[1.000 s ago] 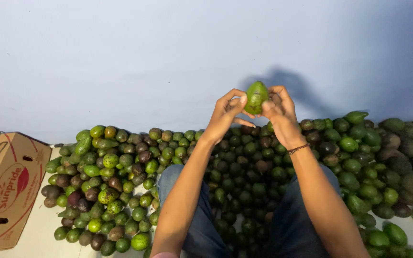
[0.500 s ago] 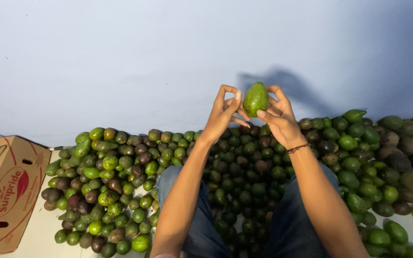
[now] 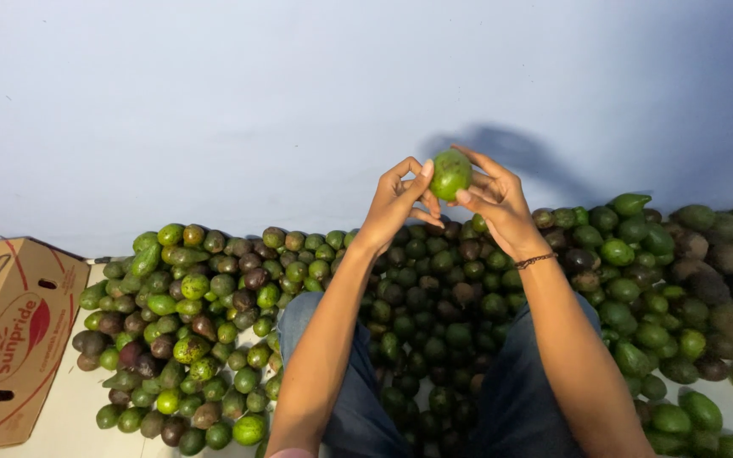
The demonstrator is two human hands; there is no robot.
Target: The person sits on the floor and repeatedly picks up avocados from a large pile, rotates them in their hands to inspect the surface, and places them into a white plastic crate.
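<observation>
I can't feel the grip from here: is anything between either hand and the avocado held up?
Nothing visible. The avocado sits directly in the fingertips of the left hand and right hand, raised in front of the wall, above the pile. No other fruit touches it.

The avocado (image 3: 450, 174) now sits turned, rounder, between both hands.

A brown corrugated cardboard box (image 3: 10, 339) with red curved stripes and a round red-and-yellow printed emblem lies tilted at the near left, on the pale floor.
</observation>
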